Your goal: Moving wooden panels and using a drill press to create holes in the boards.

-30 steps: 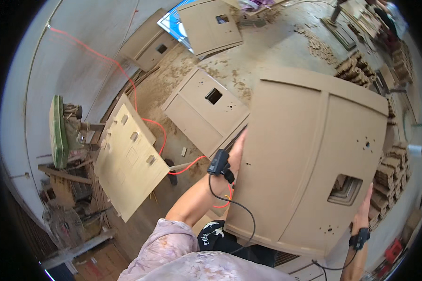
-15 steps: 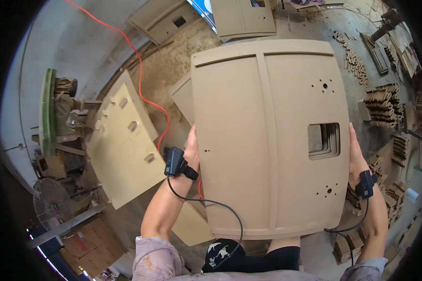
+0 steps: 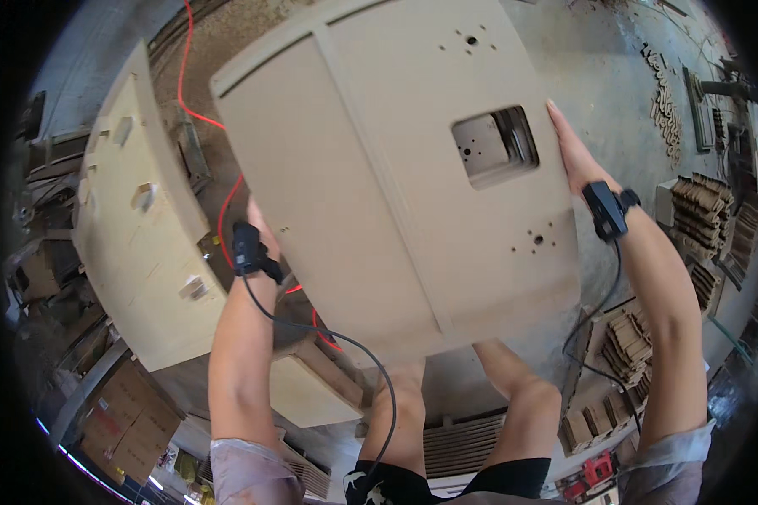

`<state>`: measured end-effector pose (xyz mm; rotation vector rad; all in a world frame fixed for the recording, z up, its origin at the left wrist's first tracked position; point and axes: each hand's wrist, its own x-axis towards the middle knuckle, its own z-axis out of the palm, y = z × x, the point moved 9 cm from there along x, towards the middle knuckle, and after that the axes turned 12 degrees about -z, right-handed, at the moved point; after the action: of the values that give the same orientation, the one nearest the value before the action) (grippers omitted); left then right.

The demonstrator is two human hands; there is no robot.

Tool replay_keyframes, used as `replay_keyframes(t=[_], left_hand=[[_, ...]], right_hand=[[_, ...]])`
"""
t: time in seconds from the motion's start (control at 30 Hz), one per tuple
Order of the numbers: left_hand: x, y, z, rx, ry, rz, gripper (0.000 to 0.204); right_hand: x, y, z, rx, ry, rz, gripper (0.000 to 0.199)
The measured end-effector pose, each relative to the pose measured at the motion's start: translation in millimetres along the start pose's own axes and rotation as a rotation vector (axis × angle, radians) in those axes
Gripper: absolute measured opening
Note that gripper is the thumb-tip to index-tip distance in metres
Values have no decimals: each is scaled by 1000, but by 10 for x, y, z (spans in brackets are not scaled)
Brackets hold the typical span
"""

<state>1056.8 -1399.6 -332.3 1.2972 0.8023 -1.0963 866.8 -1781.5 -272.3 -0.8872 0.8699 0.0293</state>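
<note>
Your brown panel (image 3: 370, 177) now sits farther left than in the earlier frame, its far end swung left. Your left hand (image 3: 264, 231) holds its left edge, finger spread mostly hidden; your right hand (image 3: 571, 156) holds the right edge, fingers nearly straight. Opposed holds presumably balance its width. A red hose (image 3: 229, 200) separates it from the pale board (image 3: 143, 269) at left.

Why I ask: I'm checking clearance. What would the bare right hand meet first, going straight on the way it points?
Probably the large, tan, wood-like rectangular panel: the right hand lies along its right edge, angled slightly inward. They seem to touch, though depth is unclear.
</note>
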Motion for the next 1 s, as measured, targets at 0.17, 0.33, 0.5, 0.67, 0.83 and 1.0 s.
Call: replay_keyframes(t=[0.17, 0.33, 0.5, 0.67, 0.83, 1.0], left_hand=[[460, 145, -447, -124, 46, 47, 51], [852, 108, -710, -163, 79, 58, 49], [717, 108, -630, -183, 97, 0, 52], [356, 70, -456, -80, 163, 159, 59], [-70, -450, -598, 86, 214, 140, 58], [-415, -1128, -779, 372, 281, -64, 72]], right_hand=[[813, 139, 240, -118, -106, -127, 54], [1363, 368, 127, -256, -103, -178, 60], [1271, 359, 153, -278, -100, -9, 70], [1125, 152, -343, -767, 80, -258, 77], [-48, 349, -1135, -1028, 141, -275, 52], [-2331, 1432, -2520, -1185, 354, 237, 48]])
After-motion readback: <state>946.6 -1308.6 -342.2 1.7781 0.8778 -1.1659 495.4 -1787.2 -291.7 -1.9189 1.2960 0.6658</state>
